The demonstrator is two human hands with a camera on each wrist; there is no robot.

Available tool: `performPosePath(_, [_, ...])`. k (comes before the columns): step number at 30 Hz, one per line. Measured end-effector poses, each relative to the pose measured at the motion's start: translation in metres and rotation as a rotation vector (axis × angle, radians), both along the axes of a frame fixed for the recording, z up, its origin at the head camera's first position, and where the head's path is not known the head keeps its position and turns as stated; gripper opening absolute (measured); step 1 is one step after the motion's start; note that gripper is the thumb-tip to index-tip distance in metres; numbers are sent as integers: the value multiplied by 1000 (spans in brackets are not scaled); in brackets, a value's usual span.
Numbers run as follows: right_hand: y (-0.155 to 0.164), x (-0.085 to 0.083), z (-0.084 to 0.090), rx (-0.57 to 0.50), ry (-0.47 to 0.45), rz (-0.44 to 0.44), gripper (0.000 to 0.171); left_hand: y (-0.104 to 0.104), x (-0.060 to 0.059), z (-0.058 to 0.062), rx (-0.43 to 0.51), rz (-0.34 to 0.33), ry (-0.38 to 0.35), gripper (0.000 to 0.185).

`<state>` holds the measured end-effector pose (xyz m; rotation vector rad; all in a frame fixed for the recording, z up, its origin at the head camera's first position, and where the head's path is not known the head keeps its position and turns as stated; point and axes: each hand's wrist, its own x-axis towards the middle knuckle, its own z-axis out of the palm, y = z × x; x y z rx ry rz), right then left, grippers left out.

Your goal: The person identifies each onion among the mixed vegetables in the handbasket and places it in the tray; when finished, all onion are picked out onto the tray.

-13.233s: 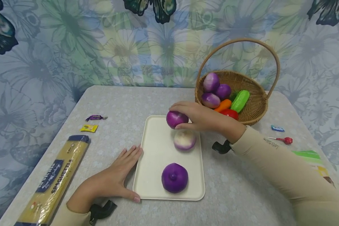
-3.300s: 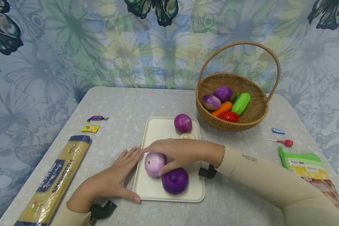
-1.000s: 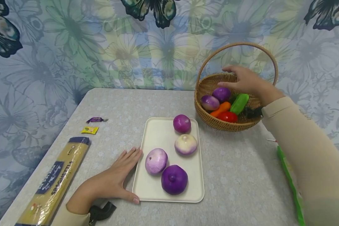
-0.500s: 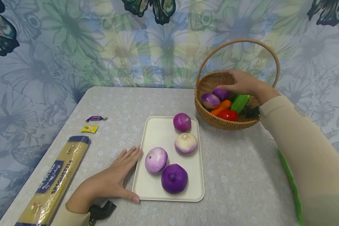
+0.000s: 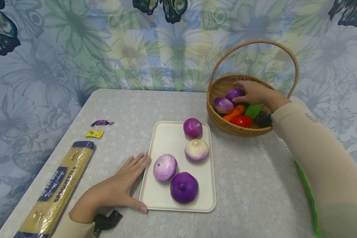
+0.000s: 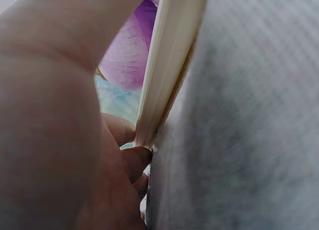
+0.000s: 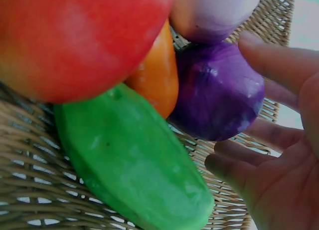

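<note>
right hand (image 5: 254,93) curls around purple onion (image 5: 234,94) in basket (image 5: 226,127) beside cucumber (image 7: 134,165); left hand (image 5: 113,191) flat against tray (image 5: 160,205).

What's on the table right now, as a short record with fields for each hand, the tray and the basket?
left hand: flat on the table, fingers against the tray's left edge
right hand: in the basket, fingers round the purple onion
tray: four onions
basket: purple onion, pale onion, carrot, cucumber, tomato
table, left side: spaghetti pack, two sweets
</note>
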<state>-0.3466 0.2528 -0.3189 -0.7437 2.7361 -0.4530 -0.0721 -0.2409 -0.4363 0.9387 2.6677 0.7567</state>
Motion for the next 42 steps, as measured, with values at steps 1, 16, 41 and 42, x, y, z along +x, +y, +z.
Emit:
performPosePath(1, [0,0,-1,5,4,1,73,0,0,0,0,0,1,150])
performPosePath(16, [1,5,-5,-3,125,-45,51,0,0,3,3,-7,7,150])
performPosePath(41, [-3,14,26,-98,220,-26,45,0,3,2,13,5,-13,149])
performPosePath(42, [-4,15,28,-101,217,-22,45,0,3,1,13,4,-11,149])
